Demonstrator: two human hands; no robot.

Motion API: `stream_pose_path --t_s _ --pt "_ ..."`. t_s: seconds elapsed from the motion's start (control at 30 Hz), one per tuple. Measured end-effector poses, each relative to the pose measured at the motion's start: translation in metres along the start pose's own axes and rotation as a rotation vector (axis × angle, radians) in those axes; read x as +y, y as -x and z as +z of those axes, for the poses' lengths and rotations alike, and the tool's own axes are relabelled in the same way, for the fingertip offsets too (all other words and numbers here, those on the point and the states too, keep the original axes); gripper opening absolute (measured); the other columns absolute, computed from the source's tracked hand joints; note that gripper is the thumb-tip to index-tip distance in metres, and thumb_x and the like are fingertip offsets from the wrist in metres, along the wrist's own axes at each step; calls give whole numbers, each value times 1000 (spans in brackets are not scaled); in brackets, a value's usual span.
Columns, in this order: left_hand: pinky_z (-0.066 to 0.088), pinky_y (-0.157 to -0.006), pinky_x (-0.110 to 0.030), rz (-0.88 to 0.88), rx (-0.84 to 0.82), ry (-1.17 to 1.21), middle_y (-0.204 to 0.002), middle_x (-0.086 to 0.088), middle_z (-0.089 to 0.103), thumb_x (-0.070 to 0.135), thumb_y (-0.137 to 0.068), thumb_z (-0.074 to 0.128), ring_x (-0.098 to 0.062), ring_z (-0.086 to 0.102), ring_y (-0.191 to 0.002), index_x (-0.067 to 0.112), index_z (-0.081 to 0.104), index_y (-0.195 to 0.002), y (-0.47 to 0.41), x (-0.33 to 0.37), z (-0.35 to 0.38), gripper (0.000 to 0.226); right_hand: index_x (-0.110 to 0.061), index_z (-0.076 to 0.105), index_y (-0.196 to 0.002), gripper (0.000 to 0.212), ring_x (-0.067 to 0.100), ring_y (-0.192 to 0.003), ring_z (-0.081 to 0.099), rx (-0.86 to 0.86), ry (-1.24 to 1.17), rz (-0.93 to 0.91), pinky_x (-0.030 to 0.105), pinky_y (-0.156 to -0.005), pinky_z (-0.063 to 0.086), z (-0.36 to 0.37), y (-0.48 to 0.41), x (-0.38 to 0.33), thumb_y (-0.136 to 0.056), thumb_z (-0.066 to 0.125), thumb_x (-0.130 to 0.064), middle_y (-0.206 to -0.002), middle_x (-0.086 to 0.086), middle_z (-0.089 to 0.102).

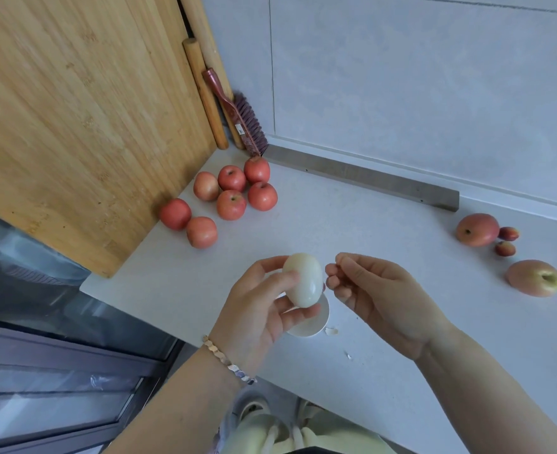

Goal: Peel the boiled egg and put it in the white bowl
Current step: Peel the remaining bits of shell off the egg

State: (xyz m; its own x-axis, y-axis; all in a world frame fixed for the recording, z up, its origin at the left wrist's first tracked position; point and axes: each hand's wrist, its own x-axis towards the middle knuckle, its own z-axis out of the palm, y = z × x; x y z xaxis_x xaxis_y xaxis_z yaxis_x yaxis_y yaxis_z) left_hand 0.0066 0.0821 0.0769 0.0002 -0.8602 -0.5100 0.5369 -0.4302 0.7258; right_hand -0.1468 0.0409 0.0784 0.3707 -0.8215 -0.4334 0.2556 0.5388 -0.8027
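Shell flakes (331,331) lie on the bench (385,371) at four o'clock of the white bowl (323,317). Above the bowl, the left hand (257,309) wraps its grip round the egg (304,279), which looks smooth and fully peeled; only setting it in the bowl seems left. At three o'clock of the egg, the right hand (378,290) has a narrow grip, fingers (339,290) curled; whether it pinches shell I cannot tell.
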Motion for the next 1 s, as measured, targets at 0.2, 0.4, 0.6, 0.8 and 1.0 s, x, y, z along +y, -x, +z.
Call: stream_pose_path --t_s 0.2,0.4,0.6,0.8,1.0 --pt "55 -51 -22 -108 -39 171 -85 -13 70 10 -68 61 -26 73 -72 -1 59 -96 -2 4 4 30 -5 69 -80 28 7 -58 64 122 71 12 13 -58 54 -7 0 2 -88 45 5 -64 1 70" --pt "54 -46 -20 -215 -9 287 -98 -19 61 9 -69 58 -30 73 -72 -1 54 -95 -3 9 6 28 -10 69 -69 15 8 -53 56 138 166 -46 15 -56 51 -6 3 -1 -75 67 -23 -59 0 64" --pt "59 -53 -27 -280 -52 361 -96 -20 63 19 -83 51 -33 73 -77 5 53 -102 -2 8 4 24 -11 70 -66 8 6 -48 58 136 211 -82 13 -57 52 -10 6 -1 -63 71 -18 -54 -1 65" --pt "50 -45 -20 -286 -38 367 -82 -15 74 24 -64 59 -20 65 -61 10 60 -102 1 7 4 41 -9 71 -80 24 8 -62 67 67 138 -68 13 -61 53 -10 11 -1 -85 52 4 -68 1 73" --pt "51 -46 -17 -278 -62 435 -77 -21 73 19 -82 49 -22 66 -54 -2 61 -89 4 10 8 25 -19 70 -91 24 4 -57 53 94 353 -215 12 -59 46 6 16 0 -68 72 -26 -62 -10 62"
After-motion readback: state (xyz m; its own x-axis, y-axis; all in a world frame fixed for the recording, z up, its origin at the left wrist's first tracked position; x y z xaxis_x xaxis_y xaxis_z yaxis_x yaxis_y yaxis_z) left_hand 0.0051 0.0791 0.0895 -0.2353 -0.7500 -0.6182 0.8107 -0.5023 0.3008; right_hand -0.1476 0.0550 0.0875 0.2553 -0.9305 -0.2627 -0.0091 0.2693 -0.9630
